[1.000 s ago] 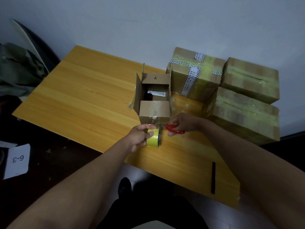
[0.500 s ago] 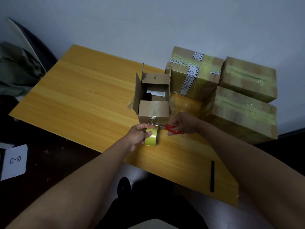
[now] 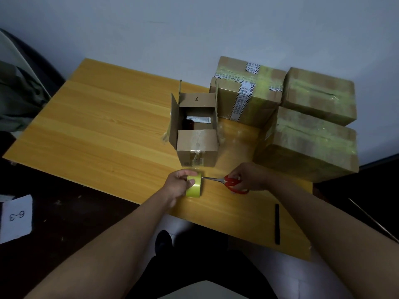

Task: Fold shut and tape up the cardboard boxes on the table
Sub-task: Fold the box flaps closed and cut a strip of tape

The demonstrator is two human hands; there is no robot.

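Wooden table (image 3: 103,117) against grey wall (image 3: 151,29) — left hand (image 3: 180,183) grips tape roll (image 3: 194,187), right hand (image 3: 248,176) grips scissors (image 3: 228,182).

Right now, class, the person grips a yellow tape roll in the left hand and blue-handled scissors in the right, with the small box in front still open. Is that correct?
Not quite: the scissors have red handles, not blue, as the head view shows. The rest stands: the left hand grips the yellow tape roll, the right hand holds the scissors, and the small box is still open.

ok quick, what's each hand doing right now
Left hand: grips the yellow tape roll.
Right hand: holds the red-handled scissors, blades pointing at the roll.
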